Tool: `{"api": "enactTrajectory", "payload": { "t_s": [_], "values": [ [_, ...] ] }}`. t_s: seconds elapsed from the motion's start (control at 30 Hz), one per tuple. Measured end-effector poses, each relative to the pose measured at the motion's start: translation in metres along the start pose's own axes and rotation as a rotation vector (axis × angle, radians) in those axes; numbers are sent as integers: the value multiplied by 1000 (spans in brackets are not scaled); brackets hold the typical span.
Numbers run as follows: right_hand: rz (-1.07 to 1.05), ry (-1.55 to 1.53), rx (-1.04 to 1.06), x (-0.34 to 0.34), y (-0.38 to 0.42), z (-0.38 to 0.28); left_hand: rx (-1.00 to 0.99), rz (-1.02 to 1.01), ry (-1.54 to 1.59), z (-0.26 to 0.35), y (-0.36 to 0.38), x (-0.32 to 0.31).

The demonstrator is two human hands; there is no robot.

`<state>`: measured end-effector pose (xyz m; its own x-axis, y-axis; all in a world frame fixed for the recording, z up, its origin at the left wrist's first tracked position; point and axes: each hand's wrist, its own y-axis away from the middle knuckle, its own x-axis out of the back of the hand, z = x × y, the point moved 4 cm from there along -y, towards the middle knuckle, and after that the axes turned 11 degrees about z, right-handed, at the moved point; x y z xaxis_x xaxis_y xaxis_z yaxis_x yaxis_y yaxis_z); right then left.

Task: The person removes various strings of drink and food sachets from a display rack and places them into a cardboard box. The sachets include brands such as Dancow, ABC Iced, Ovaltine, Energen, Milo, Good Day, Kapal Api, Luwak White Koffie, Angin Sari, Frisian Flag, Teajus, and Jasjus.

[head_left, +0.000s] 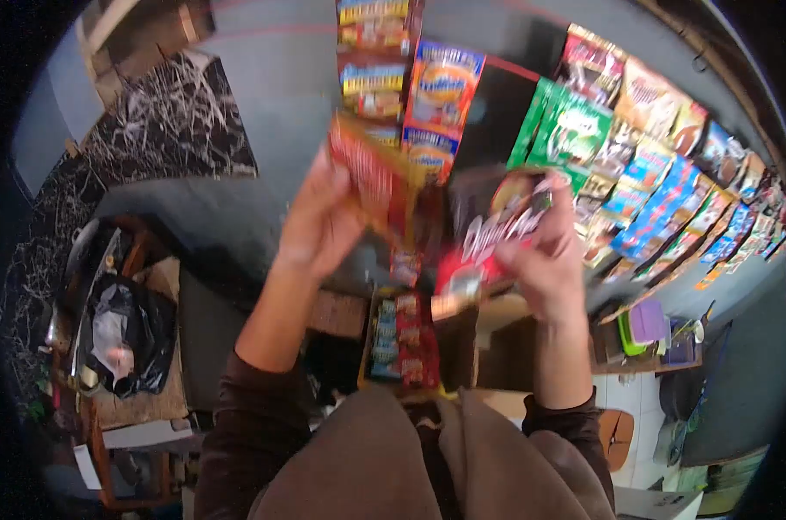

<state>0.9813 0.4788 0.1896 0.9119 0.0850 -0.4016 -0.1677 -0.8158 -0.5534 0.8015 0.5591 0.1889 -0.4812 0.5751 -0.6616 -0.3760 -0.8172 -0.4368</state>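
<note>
where the left hand point(324, 221) gripped: it was closed, thumb over the near edge and fingers behind, on an orange packet point(377, 178) that leaned to one side, its print too blurred to read
where the right hand point(545, 260) gripped: it was likewise closed, thumb across the front and fingers at the far edge, on a red-and-dark packet point(480, 238), also tilted and smeared by blur
the two packets: both were held up in front of the wall, near each other; whether their edges touched could not be told
sleeves: dark brown cuffs point(267, 390) left both forearms bare
behind the orange packet: a yellow-and-brown sachet strip point(374, 91) hung, partly covered by it, just beside an orange-and-blue strip point(445, 87)
behind the right hand: green packets point(575, 126) hung above it, and blue strips point(657, 208) to its right among other crowded, colourful ones
red line: a thin red cord point(510, 67) ran across the grey wall point(280, 95)
below the hands: red sachets point(415, 347) and teal sachets point(383, 347) stood side by side in a box
far left: a black plastic bag point(150, 325) sat near a dark, white-veined panel point(168, 130)
far right: a purple container point(647, 322) stood beside a green container point(629, 336), with white floor tiles point(640, 407) lower down
</note>
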Motion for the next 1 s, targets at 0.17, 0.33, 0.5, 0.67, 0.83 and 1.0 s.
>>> {"api": "enactTrajectory", "payload": {
  "t_s": [0.17, 0.33, 0.5, 0.67, 0.83, 1.0],
  "values": [
    [52, -42, -593, 32, 87, 118, 474, 87, -320, -86, 120, 116],
    [-159, 621, -570, 80, 161, 241, 740, -35, -863, -146, 182, 190],
    [-16, 1031, -709, 118, 170, 316, 716, 18, -1326, -194, 188, 278],
    [223, 1121, -449, 155, 150, 367, 447, 123, -1226, -225, 146, 308],
    [459, 955, -449, 200, 217, 425, 260, 235, -1242, -279, 182, 368],
    [-51, 1322, -627, 201, 295, 452, 568, 14, -1733, -327, 274, 407]
  ]
}}
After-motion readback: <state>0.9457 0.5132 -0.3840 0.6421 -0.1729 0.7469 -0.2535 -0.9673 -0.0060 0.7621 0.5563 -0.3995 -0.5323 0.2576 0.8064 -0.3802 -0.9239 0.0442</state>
